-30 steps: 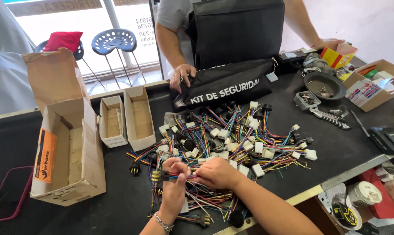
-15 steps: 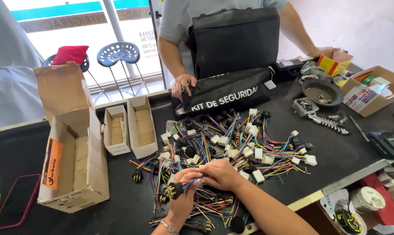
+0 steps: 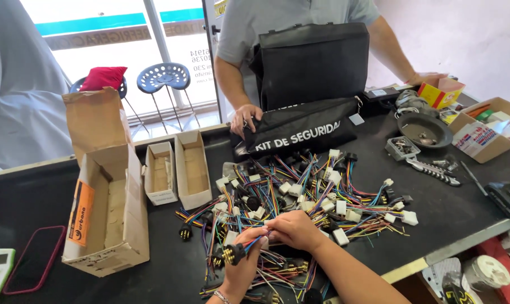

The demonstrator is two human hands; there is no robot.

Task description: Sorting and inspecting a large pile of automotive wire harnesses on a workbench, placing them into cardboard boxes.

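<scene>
Pinched between the fingertips of both our hands is one short wire harness: our left hand (image 3: 241, 256) clamps the end nearest a black round connector (image 3: 232, 254), and our right hand (image 3: 291, 229) closes on the coloured wires (image 3: 255, 242) just beside it. Both grips are together on that one harness, lifted slightly off the counter (image 3: 35, 197) near its front edge.

Beyond our hands a big tangle of similar harnesses (image 3: 305, 194), with white and black plugs, spreads over the middle of the counter. Toward the left edge stands a tall open cardboard box (image 3: 106, 191), with two small open boxes (image 3: 176, 169) between it and the pile. At the far edge another person's hand (image 3: 245, 118) rests beside a long black fabric bag (image 3: 303, 129).

We judge the step to be singling out one harness from the heap; the next move would call for drawing it free without dragging its neighbours along.
</scene>
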